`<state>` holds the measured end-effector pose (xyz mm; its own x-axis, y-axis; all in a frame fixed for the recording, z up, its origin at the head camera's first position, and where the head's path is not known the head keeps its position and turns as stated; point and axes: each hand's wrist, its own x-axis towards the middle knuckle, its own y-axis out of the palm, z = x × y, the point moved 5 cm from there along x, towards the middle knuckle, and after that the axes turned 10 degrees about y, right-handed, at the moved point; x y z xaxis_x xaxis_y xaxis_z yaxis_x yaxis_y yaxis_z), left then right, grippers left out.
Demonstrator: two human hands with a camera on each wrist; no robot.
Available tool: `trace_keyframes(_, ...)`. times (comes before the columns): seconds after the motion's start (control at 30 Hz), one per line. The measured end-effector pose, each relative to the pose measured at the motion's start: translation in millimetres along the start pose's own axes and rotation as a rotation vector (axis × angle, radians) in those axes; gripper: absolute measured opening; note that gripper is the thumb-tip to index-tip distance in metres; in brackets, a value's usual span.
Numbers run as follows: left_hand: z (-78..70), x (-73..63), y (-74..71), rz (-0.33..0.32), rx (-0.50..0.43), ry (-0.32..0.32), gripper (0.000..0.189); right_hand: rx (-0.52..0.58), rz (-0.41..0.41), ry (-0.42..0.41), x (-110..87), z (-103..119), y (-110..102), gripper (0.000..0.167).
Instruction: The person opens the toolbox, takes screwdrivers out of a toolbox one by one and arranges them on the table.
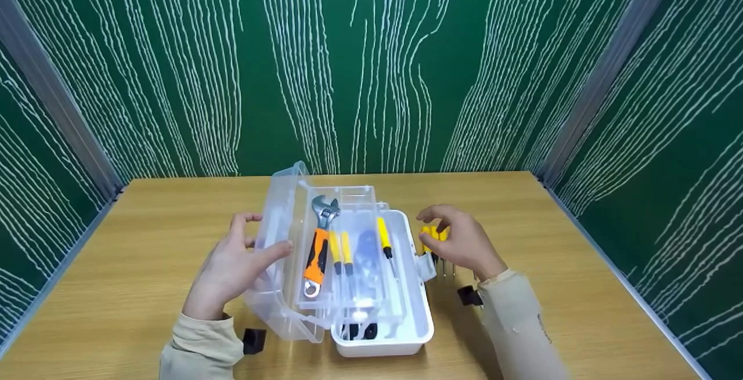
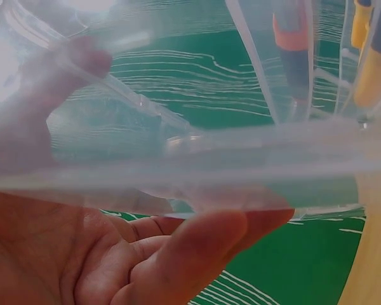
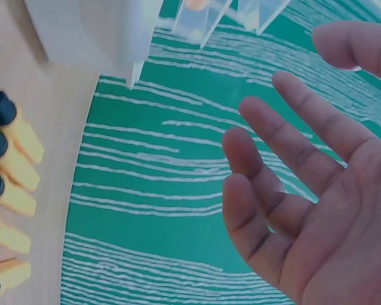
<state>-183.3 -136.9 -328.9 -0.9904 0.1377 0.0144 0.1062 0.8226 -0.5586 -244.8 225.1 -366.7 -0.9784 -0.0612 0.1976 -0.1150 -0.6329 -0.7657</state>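
A white toolbox (image 1: 383,348) stands on the table with its clear lid (image 1: 281,194) swung up to the left. My left hand (image 1: 223,267) grips that lid, thumb on one side and fingers on the other; the left wrist view shows the clear plastic (image 2: 241,159) between them. An adjustable wrench (image 1: 316,255) with an orange and black handle lies in the clear inner tray (image 1: 357,190). Yellow-handled screwdrivers (image 1: 383,237) show in the box. My right hand (image 1: 467,243), holding nothing, hovers with loosely bent fingers above several yellow screwdrivers (image 1: 426,239) on the table.
A white latch (image 1: 426,267) sticks out from the box's right side. Green panels (image 1: 453,67) with white wavy lines enclose the wooden table (image 1: 162,241) at the back and sides. Black wrist-worn pieces (image 1: 253,341) show by both sleeves.
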Motion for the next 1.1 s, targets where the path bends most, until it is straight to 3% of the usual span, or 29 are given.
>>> trace_keyframes(0.2, -0.8, -0.6, -0.1, -0.003, 0.010, 0.012, 0.083, -0.016, -0.010, -0.064, -3.5, 11.1, 5.7, 0.026)
trace_keyframes(0.37, 0.5, -0.2, 0.5, 0.006, 0.001, -0.010, 0.086, -0.002, 0.022, -0.059, -5.4, 16.3, 12.4, 0.027)
trace_keyframes(0.73, 0.5, 0.2, 0.9, 0.009, -0.002, -0.019, 0.084, -0.030, 0.062, -0.150, -12.6, 33.5, 27.3, 0.026)
trace_keyframes(1.1, -0.4, -0.3, 0.4, -0.001, 0.010, -0.010, 0.081, -0.088, 0.165, -0.204, -17.6, 41.5, 41.1, 0.027)
